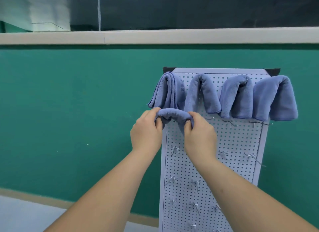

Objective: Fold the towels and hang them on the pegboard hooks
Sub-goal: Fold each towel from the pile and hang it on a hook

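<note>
1. Four hung towels [202, 93], folded and blue, are seen draped side by side along the top row of the pegboard [224, 142].
2. A fifth towel [174, 113], also folded, is held arched at the left of the second row, just below the leftmost hung one.
3. Its left end is gripped by the curled fingers of the left hand [145, 130], and its right end by those of the right hand [200, 135].
4. Whether it already bears on a hook cannot be told, as that hook is hidden.
5. Free hooks [228, 122] are left to its right, and the lower hooks [175, 149] are bare.
6. The task is judged well advanced. No unfolded towels are in view, so the number remaining cannot be told.
</note>
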Action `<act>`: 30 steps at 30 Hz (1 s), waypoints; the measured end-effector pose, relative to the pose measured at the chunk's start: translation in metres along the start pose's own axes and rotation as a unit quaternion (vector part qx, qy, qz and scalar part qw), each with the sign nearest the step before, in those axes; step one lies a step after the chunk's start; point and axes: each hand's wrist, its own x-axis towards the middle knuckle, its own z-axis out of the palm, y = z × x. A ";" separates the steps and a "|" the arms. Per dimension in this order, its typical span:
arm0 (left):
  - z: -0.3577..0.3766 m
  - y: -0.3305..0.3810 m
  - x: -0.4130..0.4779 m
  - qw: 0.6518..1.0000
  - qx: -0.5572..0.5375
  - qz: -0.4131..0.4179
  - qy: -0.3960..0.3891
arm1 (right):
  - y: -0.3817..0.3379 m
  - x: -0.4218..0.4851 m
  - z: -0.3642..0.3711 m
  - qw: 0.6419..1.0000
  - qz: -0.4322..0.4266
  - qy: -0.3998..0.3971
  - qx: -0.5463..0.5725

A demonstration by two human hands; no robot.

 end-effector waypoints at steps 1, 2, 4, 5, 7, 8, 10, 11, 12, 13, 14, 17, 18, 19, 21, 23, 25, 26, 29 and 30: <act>0.002 0.000 -0.001 1.000 0.007 -0.002 -0.017 | 0.003 0.000 0.001 1.000 0.001 0.002 -0.008; 0.004 -0.001 -0.005 0.999 0.010 -0.006 -0.033 | 0.006 -0.003 0.002 1.000 0.004 0.003 -0.016; 0.010 -0.004 -0.017 0.998 0.011 -0.017 -0.059 | 0.015 -0.014 0.005 0.999 0.013 -0.013 -0.037; 0.013 -0.006 -0.023 0.997 0.011 -0.019 -0.071 | 0.019 -0.020 0.008 0.998 0.014 -0.028 -0.047; 0.019 -0.007 -0.030 0.996 0.015 -0.016 -0.091 | 0.023 -0.028 0.012 0.997 0.008 -0.055 -0.056; 0.021 -0.006 -0.029 0.996 0.014 -0.016 -0.092 | 0.023 -0.027 0.014 0.997 0.006 -0.060 -0.057; 0.024 0.000 -0.019 0.997 0.000 -0.028 -0.078 | 0.021 -0.017 0.019 0.997 0.012 -0.052 -0.048; 0.025 0.004 -0.012 0.997 -0.004 -0.042 -0.068 | 0.019 -0.011 0.021 0.998 0.015 -0.042 -0.047; 0.025 0.006 -0.004 0.997 0.000 -0.058 -0.059 | 0.017 -0.005 0.022 0.998 0.014 -0.032 -0.052; 0.026 0.007 0.002 0.996 0.013 -0.070 -0.057 | 0.016 0.001 0.023 0.998 0.014 -0.026 -0.063; 0.028 0.007 0.007 0.994 0.032 -0.077 -0.064 | 0.016 0.005 0.025 0.996 0.014 -0.028 -0.078; 0.034 0.000 0.009 0.988 0.042 -0.084 -0.120 | 0.020 0.005 0.029 0.989 0.011 -0.070 -0.133; 0.036 -0.003 0.005 0.987 0.028 -0.082 -0.135 | 0.023 0.001 0.031 0.987 0.003 -0.083 -0.141; 0.036 -0.006 -0.001 0.987 0.010 -0.077 -0.143 | 0.025 -0.004 0.032 0.986 -0.008 -0.092 -0.140; 0.037 -0.015 -0.017 0.987 -0.033 -0.052 -0.148 | 0.031 -0.017 0.033 0.986 -0.025 -0.109 -0.123; 0.038 -0.026 -0.033 0.987 -0.058 -0.026 -0.146 | 0.035 -0.029 0.033 0.985 -0.030 -0.122 -0.117; 0.039 -0.037 -0.048 0.988 -0.059 -0.023 -0.142 | 0.039 -0.039 0.029 0.985 -0.022 -0.133 -0.106; 0.040 -0.043 -0.055 0.988 -0.061 -0.030 -0.139 | 0.041 -0.046 0.026 0.986 -0.015 -0.139 -0.093; 0.039 -0.056 -0.089 0.986 -0.092 -0.056 -0.128 | 0.048 -0.075 0.010 0.985 0.002 -0.161 -0.056; 0.038 -0.060 -0.104 0.985 -0.099 -0.062 -0.123 | 0.052 -0.089 0.005 0.984 0.006 -0.169 -0.051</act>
